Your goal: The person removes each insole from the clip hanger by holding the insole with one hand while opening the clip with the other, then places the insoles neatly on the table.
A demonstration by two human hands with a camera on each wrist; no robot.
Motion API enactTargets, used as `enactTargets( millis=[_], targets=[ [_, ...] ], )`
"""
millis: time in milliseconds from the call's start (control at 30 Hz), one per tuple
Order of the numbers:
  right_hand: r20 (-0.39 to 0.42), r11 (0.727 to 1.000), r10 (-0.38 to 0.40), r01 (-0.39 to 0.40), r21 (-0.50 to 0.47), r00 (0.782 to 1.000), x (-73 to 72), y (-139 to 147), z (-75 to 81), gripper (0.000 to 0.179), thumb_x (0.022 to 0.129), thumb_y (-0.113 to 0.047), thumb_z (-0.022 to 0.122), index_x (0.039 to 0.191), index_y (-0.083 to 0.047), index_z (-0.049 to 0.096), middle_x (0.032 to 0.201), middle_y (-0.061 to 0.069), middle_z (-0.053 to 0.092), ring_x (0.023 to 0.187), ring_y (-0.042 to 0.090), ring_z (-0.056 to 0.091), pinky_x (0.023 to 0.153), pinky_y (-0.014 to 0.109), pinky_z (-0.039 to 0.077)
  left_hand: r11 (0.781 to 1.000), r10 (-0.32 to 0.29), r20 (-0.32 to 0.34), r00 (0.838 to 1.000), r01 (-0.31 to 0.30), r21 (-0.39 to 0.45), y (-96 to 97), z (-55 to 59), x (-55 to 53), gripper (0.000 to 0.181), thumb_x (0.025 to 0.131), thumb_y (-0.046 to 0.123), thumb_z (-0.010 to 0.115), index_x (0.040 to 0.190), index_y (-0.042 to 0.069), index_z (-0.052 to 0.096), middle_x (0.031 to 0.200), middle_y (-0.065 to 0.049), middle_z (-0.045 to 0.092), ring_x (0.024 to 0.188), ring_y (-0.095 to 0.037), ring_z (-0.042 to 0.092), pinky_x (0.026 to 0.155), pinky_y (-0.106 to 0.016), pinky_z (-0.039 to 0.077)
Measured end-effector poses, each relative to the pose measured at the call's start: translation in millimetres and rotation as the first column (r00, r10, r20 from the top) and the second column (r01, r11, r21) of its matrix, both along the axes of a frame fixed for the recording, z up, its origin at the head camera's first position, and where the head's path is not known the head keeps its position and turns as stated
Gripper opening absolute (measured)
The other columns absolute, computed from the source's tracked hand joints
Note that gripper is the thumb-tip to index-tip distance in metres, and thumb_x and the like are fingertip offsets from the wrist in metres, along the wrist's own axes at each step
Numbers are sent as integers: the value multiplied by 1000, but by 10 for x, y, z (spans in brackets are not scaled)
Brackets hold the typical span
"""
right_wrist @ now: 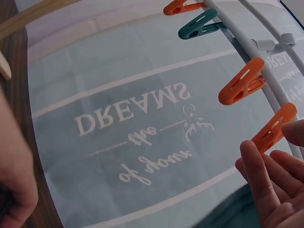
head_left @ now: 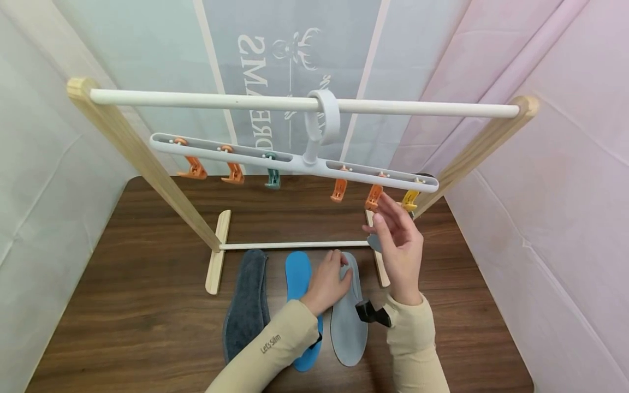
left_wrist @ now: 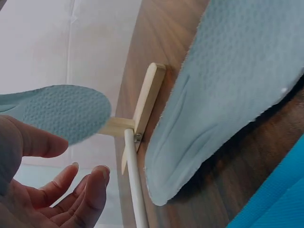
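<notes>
My left hand (head_left: 328, 281) hovers by the end of a light grey insole (head_left: 351, 327) on the table, its thumb and fingers apart with nothing between them. My right hand (head_left: 403, 245) is raised to the hanger, fingers loosely extended, fingertips right at an orange clip (head_left: 374, 197). Another light grey insole (left_wrist: 66, 114) hangs upright below the hanger; in the head view, most of it is behind my right hand. A yellow clip (head_left: 410, 200) is at its top. The white hanger (head_left: 236, 157) carries several more clips, including a green clip (head_left: 273, 178).
A wooden rack with a white rail (head_left: 206, 100) holds the hanger. On the brown table (head_left: 147, 327) lie a blue insole (head_left: 297, 273) and dark grey insoles (head_left: 245, 311), overlapping each other. A printed cloth (head_left: 275, 49) hangs behind; white cloth walls flank both sides.
</notes>
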State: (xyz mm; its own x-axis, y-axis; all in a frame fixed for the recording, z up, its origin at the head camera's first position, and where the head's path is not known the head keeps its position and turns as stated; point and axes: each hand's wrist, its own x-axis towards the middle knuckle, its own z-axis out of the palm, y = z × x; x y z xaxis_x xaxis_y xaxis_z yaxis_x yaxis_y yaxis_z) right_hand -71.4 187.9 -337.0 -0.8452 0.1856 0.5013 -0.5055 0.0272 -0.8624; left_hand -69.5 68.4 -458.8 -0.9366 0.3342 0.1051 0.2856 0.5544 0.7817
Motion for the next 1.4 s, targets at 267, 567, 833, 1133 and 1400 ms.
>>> enactTargets(
  millis=[267,567,833,1133,1400],
  targets=[
    [-63,998,-9,12,57,998,85,98,-18,36,93,7,53,128,10,54,120,17,65,107,22,66,74,25,58,995,-45,59,997,39,95,31,134,-110,47,94,30,61,128,2,46,123,-15,50,99,-23,55,84,-33,49],
    [-89,997,-49,54,52,995,137,144,-27,31,92,8,54,122,13,56,113,14,69,101,22,67,71,23,58,983,-111,16,994,108,150,119,322,-319,69,92,33,65,146,6,32,144,-13,42,133,-28,43,110,-36,38],
    [-128,985,-166,160,-59,978,160,161,2,21,91,7,56,108,19,60,98,15,71,85,21,69,63,23,57,960,-136,-60,989,146,240,247,405,-413,44,94,15,62,134,4,45,127,-12,55,115,-26,58,95,-30,50],
    [-114,934,-349,336,-119,930,104,239,87,22,89,3,62,109,13,63,103,13,70,97,22,65,80,24,54,964,-112,-109,988,135,229,327,436,-419,27,98,6,52,124,-1,52,113,-16,59,103,-27,60,85,-28,51],
    [10,953,-300,300,-51,954,39,304,125,32,90,-2,63,121,6,61,116,10,67,108,20,62,93,22,48,967,-118,-153,981,148,206,325,436,-396,27,98,5,50,124,-4,53,111,-18,60,100,-28,63,79,-28,53]
  ],
)
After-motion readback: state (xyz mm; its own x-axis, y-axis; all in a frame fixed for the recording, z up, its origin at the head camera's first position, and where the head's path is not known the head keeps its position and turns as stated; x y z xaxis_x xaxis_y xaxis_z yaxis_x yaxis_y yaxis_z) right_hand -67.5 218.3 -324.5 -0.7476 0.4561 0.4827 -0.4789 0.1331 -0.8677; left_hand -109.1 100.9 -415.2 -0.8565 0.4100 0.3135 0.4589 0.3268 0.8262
